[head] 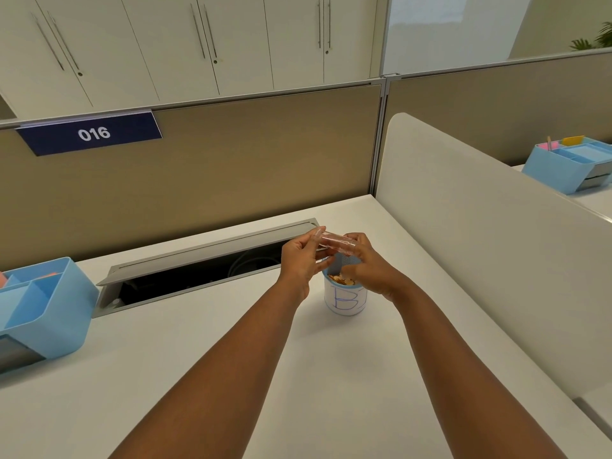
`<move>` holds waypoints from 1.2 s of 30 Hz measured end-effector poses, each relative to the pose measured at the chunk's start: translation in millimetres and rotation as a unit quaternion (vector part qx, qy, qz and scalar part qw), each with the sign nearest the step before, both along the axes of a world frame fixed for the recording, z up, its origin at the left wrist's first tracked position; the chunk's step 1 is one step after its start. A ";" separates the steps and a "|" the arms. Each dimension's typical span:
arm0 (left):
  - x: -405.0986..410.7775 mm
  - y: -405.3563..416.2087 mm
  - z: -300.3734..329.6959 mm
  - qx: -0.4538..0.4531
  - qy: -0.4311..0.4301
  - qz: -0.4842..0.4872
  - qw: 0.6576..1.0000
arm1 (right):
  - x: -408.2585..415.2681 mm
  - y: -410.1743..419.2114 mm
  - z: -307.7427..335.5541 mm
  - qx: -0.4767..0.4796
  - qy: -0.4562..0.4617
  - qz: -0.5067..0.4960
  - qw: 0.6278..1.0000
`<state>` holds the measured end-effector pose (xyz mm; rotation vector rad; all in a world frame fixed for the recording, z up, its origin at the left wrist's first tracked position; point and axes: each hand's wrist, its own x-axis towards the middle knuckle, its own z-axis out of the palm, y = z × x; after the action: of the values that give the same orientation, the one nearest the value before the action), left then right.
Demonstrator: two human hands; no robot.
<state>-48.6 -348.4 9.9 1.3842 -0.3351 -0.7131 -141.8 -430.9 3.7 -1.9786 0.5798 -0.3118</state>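
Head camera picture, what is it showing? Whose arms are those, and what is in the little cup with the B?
No machine here: those are a person's two arms. The camera sits on that person's head and looks down, so you see what they see. The left hand and the right hand each pinch one end of a small see-through pinkish piece, just above a blue mesh cup labelled B. The cup holds small orange bits, too small to name. It stands on a white desk. A blue organiser tray stands at the left, and behind the hands a grey flap is open over a dark slot.
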 end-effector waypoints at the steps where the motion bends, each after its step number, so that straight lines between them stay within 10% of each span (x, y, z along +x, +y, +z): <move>1: 0.9 0.0 0.1 -0.005 0.009 0.013 1.000 | -1.4 -1.5 0.0 -0.003 0.001 0.000 1.000; 26: 10.3 1.5 -1.2 -0.002 -0.027 0.045 0.999 | -15.0 -11.8 -0.2 -0.047 0.022 0.013 0.999; 36: 9.0 -1.6 -2.9 0.034 -0.176 0.093 0.979 | -17.7 -10.7 -5.9 -0.027 -0.060 -0.160 0.985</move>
<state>-39.6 -350.0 7.0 1.5848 -0.4550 -0.3253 -159.5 -441.6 -2.2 -1.8999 0.8180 -0.6460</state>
